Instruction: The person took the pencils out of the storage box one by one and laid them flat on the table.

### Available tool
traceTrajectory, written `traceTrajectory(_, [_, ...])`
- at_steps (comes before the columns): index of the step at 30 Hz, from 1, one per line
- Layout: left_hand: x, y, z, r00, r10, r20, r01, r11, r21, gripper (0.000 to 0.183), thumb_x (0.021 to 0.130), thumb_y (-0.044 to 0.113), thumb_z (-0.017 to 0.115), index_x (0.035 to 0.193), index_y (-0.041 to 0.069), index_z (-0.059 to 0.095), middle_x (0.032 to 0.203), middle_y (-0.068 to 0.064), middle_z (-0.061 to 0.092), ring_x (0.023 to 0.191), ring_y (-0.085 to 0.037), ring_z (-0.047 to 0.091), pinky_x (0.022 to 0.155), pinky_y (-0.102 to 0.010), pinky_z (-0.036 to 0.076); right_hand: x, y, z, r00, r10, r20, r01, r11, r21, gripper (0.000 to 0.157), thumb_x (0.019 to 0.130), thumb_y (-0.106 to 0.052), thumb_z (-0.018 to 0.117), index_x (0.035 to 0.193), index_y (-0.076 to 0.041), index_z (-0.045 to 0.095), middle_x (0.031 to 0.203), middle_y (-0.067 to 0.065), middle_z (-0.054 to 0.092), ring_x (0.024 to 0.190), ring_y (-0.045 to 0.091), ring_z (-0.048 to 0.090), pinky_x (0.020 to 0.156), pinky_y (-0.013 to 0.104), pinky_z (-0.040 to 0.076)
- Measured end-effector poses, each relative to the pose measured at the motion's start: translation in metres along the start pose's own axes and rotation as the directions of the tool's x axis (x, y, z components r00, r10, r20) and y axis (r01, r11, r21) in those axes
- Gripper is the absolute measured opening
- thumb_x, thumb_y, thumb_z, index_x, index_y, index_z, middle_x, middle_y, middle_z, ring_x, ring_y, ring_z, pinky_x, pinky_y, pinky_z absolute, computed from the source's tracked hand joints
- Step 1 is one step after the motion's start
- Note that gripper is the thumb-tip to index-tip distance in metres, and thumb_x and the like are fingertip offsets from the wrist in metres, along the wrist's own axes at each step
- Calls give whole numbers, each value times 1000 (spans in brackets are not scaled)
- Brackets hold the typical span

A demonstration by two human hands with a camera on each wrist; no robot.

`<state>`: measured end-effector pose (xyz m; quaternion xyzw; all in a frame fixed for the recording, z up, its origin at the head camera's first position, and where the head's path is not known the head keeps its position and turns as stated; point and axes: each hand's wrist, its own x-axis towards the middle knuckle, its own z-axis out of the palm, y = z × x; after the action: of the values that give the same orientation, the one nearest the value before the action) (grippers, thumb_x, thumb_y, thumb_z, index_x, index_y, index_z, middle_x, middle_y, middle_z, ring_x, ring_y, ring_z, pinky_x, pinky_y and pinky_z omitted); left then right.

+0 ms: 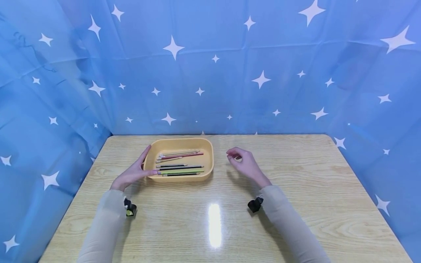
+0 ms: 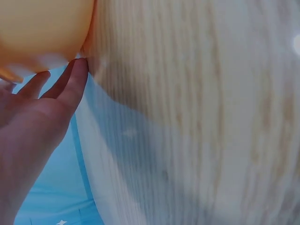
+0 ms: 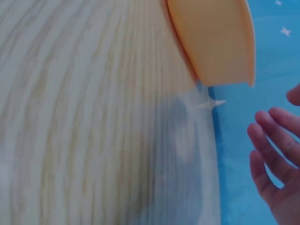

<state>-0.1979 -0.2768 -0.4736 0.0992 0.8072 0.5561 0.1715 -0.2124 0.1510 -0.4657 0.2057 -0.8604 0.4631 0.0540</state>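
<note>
A yellow-orange plastic tray (image 1: 179, 179) sits on the table, with several long thin pencils (image 1: 181, 168) lying crosswise in it. Some pencils are black, one is green, one red, others pale or silvery. My left hand (image 1: 133, 173) grips the tray at its left end, thumb over the front rim and fingers along the outer left side. In the left wrist view, the fingers (image 2: 75, 82) touch the tray's outer wall (image 2: 42, 33). Off the tray's right end, my right hand (image 1: 245, 162) hovers with loosely bent fingers and holds nothing; the right wrist view shows them apart from the tray (image 3: 215, 42).
The wooden table (image 1: 296, 164) has a light grain and a bright glare spot near its middle front. A blue curtain (image 1: 210, 73) with white stars hangs behind the table and at both sides. Each wrist carries a small black camera (image 1: 254, 204).
</note>
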Motion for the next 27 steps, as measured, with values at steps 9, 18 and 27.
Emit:
traceTrajectory(9, [-1,-3,2,1000,12,-2,-12,999,-46,105,89,13,71,155,30,-9,160,-10,-11,143,-40,3,109,-59,15,4,-18,8,998,-50,35,47,994,99,20,89,0,61,108,1,67,89,6,69,78,19,62,71,33,51])
traceTrajectory(18, [-1,-2,10,999,35,3,-35,998,-48,102,89,11,70,156,29,-4,160,-11,-8,143,-39,5,109,-60,14,9,-30,14,996,-65,55,55,986,156,19,90,0,61,108,3,67,88,9,69,76,23,63,70,37,51])
traceTrajectory(27, [-1,6,21,1000,17,-4,-17,1000,1,107,83,18,77,156,28,-1,159,-14,0,142,-38,10,108,-61,15,11,-40,16,995,-62,80,49,987,152,18,91,-2,60,108,0,66,87,4,68,75,16,62,71,35,52])
